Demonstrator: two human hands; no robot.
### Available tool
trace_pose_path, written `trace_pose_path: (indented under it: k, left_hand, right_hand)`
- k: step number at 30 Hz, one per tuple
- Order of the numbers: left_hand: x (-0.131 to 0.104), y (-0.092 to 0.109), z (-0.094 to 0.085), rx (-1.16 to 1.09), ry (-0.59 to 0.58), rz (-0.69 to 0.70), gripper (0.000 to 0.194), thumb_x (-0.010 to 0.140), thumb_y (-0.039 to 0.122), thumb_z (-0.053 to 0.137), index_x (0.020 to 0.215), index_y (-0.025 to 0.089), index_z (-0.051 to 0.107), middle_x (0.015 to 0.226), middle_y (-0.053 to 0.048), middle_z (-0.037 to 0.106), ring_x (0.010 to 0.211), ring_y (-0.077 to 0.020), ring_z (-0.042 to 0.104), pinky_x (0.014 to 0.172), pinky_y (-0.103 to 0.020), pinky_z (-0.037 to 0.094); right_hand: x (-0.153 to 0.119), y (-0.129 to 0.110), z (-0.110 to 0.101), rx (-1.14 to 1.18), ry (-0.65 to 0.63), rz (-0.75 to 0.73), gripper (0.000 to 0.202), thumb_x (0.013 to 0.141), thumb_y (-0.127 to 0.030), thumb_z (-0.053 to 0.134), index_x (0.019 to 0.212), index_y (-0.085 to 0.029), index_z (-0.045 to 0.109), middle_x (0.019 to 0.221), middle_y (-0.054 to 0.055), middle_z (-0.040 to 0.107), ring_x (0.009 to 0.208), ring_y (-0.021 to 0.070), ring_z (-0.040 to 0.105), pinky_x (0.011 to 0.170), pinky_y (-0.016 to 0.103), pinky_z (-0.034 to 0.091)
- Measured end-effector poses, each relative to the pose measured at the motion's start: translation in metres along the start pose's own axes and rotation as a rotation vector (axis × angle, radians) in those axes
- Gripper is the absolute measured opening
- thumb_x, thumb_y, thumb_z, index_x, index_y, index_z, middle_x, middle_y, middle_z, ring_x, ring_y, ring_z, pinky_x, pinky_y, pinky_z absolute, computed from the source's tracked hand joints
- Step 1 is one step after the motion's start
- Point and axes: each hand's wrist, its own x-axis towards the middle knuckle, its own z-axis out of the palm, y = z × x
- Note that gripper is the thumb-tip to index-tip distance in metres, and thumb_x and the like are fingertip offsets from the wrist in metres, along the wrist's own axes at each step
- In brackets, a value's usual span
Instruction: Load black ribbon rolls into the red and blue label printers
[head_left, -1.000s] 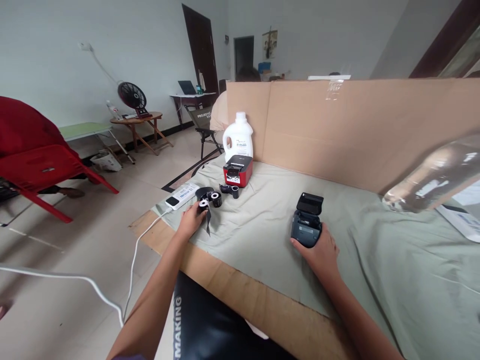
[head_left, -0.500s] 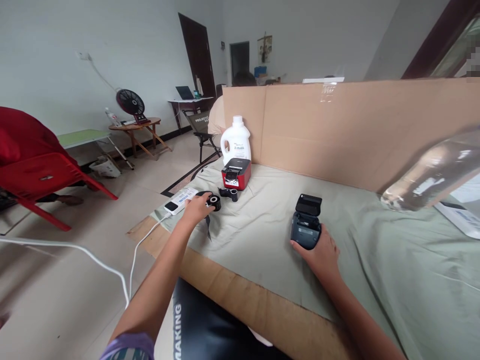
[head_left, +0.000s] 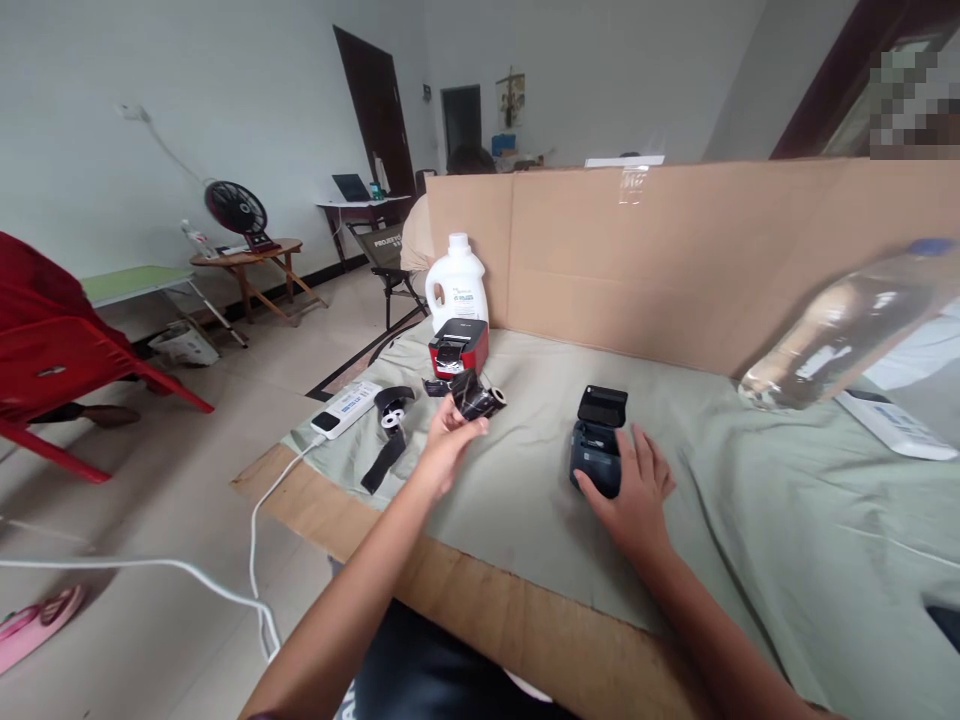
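Observation:
A roll of glossy black ribbon (head_left: 475, 398) is held by my left hand (head_left: 448, 440), pinched between thumb and fingers just above the cloth. Its pale core faces right. To its left, another black roll (head_left: 391, 418) with a white core lies on the cloth, its dark strip trailing toward the front. My right hand (head_left: 634, 490) grips the side of a small dark portable printer (head_left: 596, 462); its lid (head_left: 603, 405) stands open at the back. Behind the held roll sits a red and black label printer (head_left: 460, 346), in front of a white jug (head_left: 457, 283).
A white power strip (head_left: 346, 411) with a white cable lies at the left edge. A cardboard panel (head_left: 600, 265) stands along the back. A large clear plastic bottle (head_left: 832, 330) leans at the right beside a white device (head_left: 896, 423). Bare wood (head_left: 450, 560) edges the front.
My left hand has left the roll by the power strip and moved right, lifting another black roll from before the red printer. My right hand has shifted its fingers higher on the portable printer.

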Motion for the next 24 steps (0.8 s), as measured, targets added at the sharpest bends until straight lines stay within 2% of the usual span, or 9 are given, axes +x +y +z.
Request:
trace_pose_path:
  k: [2,4,6,8,10,13,17,21,24]
  left_hand:
    - [-0.014,-0.013,0.036,-0.152,-0.039,-0.08,0.04,0.065,0.039,0.076,0.095,0.023,0.056,0.091,-0.002,0.066,0.086,-0.017,0.063,0.074,-0.028,0.048]
    - [-0.02,-0.024,0.067,-0.29,-0.101,-0.16,0.04,0.065,0.038,0.078,0.098,0.022,0.062,0.101,-0.006,0.068,0.09,-0.0174,0.063,0.072,-0.027,0.047]
    - [-0.021,-0.032,0.088,-0.4,-0.148,-0.209,0.044,0.065,0.037,0.08,0.104,0.022,0.066,0.111,-0.007,0.068,0.094,-0.0168,0.062,0.07,-0.024,0.046]
    - [-0.019,-0.039,0.101,-0.468,-0.157,-0.214,0.045,0.067,0.036,0.082,0.108,0.023,0.068,0.115,-0.006,0.069,0.094,-0.0154,0.061,0.069,-0.022,0.045]
    - [-0.018,-0.046,0.106,-0.51,-0.133,-0.188,0.042,0.07,0.036,0.083,0.107,0.022,0.069,0.109,-0.005,0.07,0.089,-0.0129,0.06,0.067,-0.021,0.043]
    - [-0.023,-0.061,0.11,-0.55,-0.07,-0.181,0.037,0.068,0.036,0.087,0.095,0.018,0.07,0.088,-0.001,0.068,0.074,-0.0093,0.055,0.064,-0.021,0.039]
    - [-0.037,-0.074,0.114,-0.502,-0.029,-0.21,0.038,0.063,0.042,0.089,0.081,0.015,0.069,0.073,0.001,0.064,0.067,-0.0095,0.052,0.068,-0.025,0.039]
    - [-0.043,-0.075,0.112,-0.373,-0.016,-0.125,0.039,0.067,0.047,0.085,0.083,0.015,0.07,0.081,-0.003,0.069,0.077,-0.0147,0.059,0.077,-0.028,0.043]
    - [-0.044,-0.072,0.106,-0.272,0.015,-0.077,0.036,0.075,0.05,0.078,0.075,0.016,0.067,0.073,-0.002,0.066,0.071,-0.0145,0.059,0.074,-0.028,0.044]
  right_hand:
    - [0.011,-0.013,-0.011,0.132,-0.054,-0.122,0.045,0.092,-0.045,0.052,0.129,-0.022,0.058,0.141,0.013,0.057,0.137,0.0329,0.042,0.113,0.055,0.027]
    - [0.026,-0.026,-0.018,0.32,-0.162,-0.153,0.036,0.095,-0.041,0.047,0.121,-0.024,0.065,0.127,0.01,0.066,0.128,0.0283,0.052,0.11,0.049,0.036]
    - [0.044,-0.035,-0.02,0.48,-0.253,-0.098,0.035,0.094,-0.042,0.048,0.117,-0.024,0.067,0.12,0.009,0.069,0.118,0.0265,0.058,0.103,0.045,0.043]
    - [0.061,-0.039,-0.018,0.589,-0.304,0.003,0.034,0.09,-0.043,0.053,0.114,-0.023,0.068,0.116,0.008,0.07,0.112,0.0261,0.061,0.099,0.044,0.046]
    - [0.072,-0.04,-0.014,0.696,-0.362,0.098,0.034,0.085,-0.042,0.059,0.112,-0.023,0.068,0.115,0.007,0.07,0.11,0.0258,0.062,0.096,0.043,0.047]
    - [0.077,-0.037,-0.007,0.881,-0.463,0.189,0.031,0.08,-0.039,0.065,0.106,-0.022,0.068,0.111,0.007,0.07,0.106,0.0243,0.064,0.091,0.038,0.049]
    - [0.076,-0.033,0.0,1.037,-0.448,0.254,0.022,0.076,-0.036,0.069,0.091,-0.022,0.062,0.097,0.003,0.068,0.094,0.0205,0.064,0.088,0.035,0.05]
    - [0.085,-0.02,-0.007,1.051,-0.44,0.23,0.026,0.077,-0.037,0.069,0.095,-0.022,0.058,0.095,0.002,0.067,0.093,0.0193,0.064,0.09,0.036,0.049]
    - [0.096,-0.007,-0.021,0.916,-0.488,0.172,0.027,0.077,-0.036,0.069,0.096,-0.022,0.056,0.096,0.003,0.067,0.093,0.0205,0.064,0.088,0.037,0.049]
